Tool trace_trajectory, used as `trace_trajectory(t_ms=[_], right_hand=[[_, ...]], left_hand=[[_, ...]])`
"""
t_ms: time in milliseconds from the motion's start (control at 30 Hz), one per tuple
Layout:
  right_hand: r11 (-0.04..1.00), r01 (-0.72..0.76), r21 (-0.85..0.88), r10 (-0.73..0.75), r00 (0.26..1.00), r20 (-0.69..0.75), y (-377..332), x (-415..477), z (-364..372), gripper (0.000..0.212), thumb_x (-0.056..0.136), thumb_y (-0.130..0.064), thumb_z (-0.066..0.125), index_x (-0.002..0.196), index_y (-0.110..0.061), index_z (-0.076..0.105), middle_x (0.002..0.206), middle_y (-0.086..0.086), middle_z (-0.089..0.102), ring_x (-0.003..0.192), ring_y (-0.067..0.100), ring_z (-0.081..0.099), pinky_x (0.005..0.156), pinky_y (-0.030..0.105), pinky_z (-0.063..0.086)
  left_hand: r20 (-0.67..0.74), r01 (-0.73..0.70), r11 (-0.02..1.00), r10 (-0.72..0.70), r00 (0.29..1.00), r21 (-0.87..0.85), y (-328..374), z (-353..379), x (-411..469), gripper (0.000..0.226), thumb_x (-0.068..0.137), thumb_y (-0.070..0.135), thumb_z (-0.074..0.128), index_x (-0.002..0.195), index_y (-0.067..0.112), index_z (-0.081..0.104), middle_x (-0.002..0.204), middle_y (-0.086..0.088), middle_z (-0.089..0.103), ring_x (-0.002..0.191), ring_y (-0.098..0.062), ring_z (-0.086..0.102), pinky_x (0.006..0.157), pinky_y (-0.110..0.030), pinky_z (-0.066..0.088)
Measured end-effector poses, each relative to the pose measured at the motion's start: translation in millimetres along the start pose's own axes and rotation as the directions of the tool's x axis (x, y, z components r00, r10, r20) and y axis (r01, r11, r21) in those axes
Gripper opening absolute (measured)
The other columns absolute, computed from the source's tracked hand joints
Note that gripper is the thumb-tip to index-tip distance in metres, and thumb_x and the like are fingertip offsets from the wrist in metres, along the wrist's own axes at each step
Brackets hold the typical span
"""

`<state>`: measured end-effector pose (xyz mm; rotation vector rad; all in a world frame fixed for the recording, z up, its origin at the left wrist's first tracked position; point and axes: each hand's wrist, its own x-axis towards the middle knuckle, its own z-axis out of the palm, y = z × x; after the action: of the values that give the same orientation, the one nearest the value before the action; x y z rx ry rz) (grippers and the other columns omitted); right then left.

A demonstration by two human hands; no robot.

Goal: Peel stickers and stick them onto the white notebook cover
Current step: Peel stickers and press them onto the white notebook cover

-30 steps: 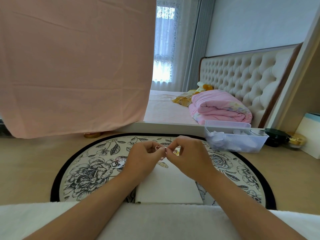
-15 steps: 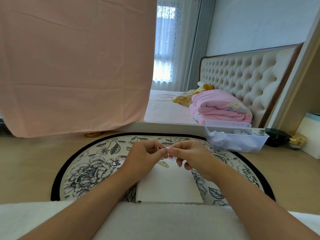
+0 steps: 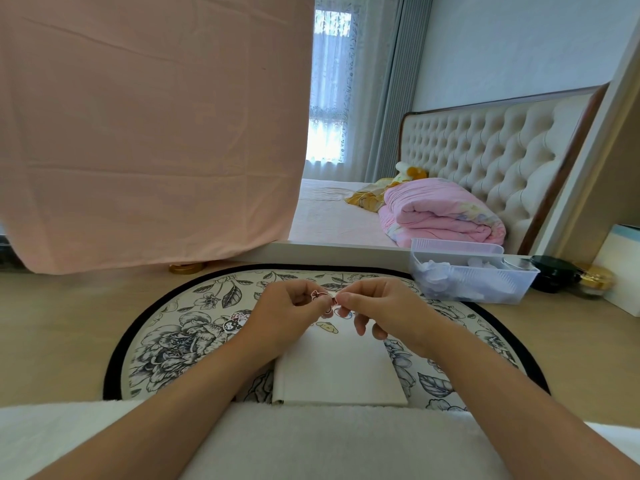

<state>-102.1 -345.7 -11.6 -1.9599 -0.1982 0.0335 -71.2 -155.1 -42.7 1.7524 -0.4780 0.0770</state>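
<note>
head-worn view, looking down along two bare forearms. at centre, a closed white rectangular notebook, flat on an oval floral mat with a black rim, near edge tucked against a white fluffy cloth.

just above the notebook's far end, left hand and right hand, fingertips meeting. pinched between them, a small red-and-white cartoon sticker. left thumb and forefinger curled round one side, right thumb and forefinger nipping the opposite edge, remaining right fingers loosely bent underneath. too small to tell whether sticker and backing have parted.

on the far part of the cover, a pale yellow sticker already in place, with another partly hidden behind the right fingers. on the mat, left of the notebook, a loose black-and-white character sticker.

further off: a clear plastic basket of white odds and ends to the right, a hanging pink sheet on the left, a folded pink quilt on a bed behind.

most likely the peeling step, with the task partly done. next move probably calling for a nail under the sticker's edge and a slow, even pull to avoid a tear. then a lowering onto a bare patch of cover, clear of those already there, and a firm press flat.
</note>
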Motion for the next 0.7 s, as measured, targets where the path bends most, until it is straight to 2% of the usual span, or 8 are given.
trace_trajectory(t_ms=[167, 267, 400, 500, 567, 700], right_hand=[[0.996, 0.055, -0.076, -0.058, 0.998, -0.037, 0.4, 2.3, 1.2, 0.013, 0.093, -0.021, 0.070, 0.090, -0.011, 0.077, 0.079, 0.007, 0.073, 0.056, 0.011, 0.058, 0.045, 0.016, 0.037], [0.984, 0.091, -0.156, -0.100, 0.994, -0.052, -1.6, 2.7, 2.0, 0.013, 0.093, -0.018, 0.071, 0.087, -0.010, 0.078, 0.069, 0.001, 0.070, 0.050, 0.008, 0.055, 0.048, 0.012, 0.040], [0.945, 0.155, -0.289, -0.174, 0.984, -0.042, -2.2, 4.7, 1.3, 0.012, 0.091, -0.019, 0.072, 0.082, -0.017, 0.079, 0.077, 0.006, 0.073, 0.052, 0.009, 0.057, 0.054, 0.019, 0.049], [0.906, 0.184, -0.382, -0.217, 0.975, -0.045, -1.2, 5.6, 1.4, 0.016, 0.090, -0.021, 0.072, 0.076, -0.026, 0.078, 0.067, -0.006, 0.070, 0.050, 0.007, 0.054, 0.052, 0.023, 0.048], [0.867, 0.198, -0.457, -0.248, 0.968, -0.050, 1.1, 5.9, 3.1, 0.019, 0.089, -0.023, 0.071, 0.073, -0.032, 0.076, 0.060, -0.014, 0.065, 0.049, 0.005, 0.048, 0.051, 0.026, 0.046], [0.776, 0.224, -0.590, -0.331, 0.940, -0.079, 5.2, 7.2, 8.4, 0.020, 0.078, -0.041, 0.056, 0.076, -0.033, 0.075, 0.063, -0.018, 0.063, 0.057, 0.006, 0.052, 0.059, 0.032, 0.051]], left_hand=[[0.011, 0.007, 1.000, -0.007, 1.000, -0.014, -0.8, 0.0, -0.1, 0.008, 0.089, 0.014, 0.071, 0.083, 0.012, 0.076, 0.078, -0.006, 0.076, 0.072, -0.018, 0.064, 0.072, -0.036, 0.049], [0.021, -0.002, 1.000, 0.002, 1.000, 0.006, -0.4, 0.2, -0.4, 0.008, 0.088, 0.016, 0.073, 0.081, 0.014, 0.076, 0.076, -0.005, 0.076, 0.071, -0.020, 0.061, 0.070, -0.035, 0.047], [0.030, -0.015, 0.999, 0.013, 0.999, 0.041, 0.3, 0.9, -1.0, 0.010, 0.087, 0.014, 0.074, 0.077, 0.016, 0.076, 0.073, -0.003, 0.075, 0.070, -0.021, 0.063, 0.069, -0.032, 0.047], [0.030, -0.019, 0.998, 0.018, 0.999, 0.052, -0.4, 1.7, -1.0, 0.009, 0.086, 0.015, 0.074, 0.077, 0.016, 0.076, 0.073, -0.004, 0.075, 0.070, -0.024, 0.063, 0.069, -0.034, 0.046], [0.023, -0.020, 0.997, 0.019, 1.000, 0.071, -0.8, 2.5, -1.2, 0.010, 0.086, 0.015, 0.073, 0.077, 0.015, 0.076, 0.071, -0.005, 0.075, 0.065, -0.019, 0.059, 0.064, -0.031, 0.043], [0.004, -0.016, 0.994, 0.016, 1.000, 0.111, -1.4, 4.0, -0.8, 0.012, 0.085, 0.019, 0.071, 0.074, 0.018, 0.075, 0.074, -0.019, 0.071, 0.060, -0.015, 0.049, 0.059, -0.029, 0.036]])
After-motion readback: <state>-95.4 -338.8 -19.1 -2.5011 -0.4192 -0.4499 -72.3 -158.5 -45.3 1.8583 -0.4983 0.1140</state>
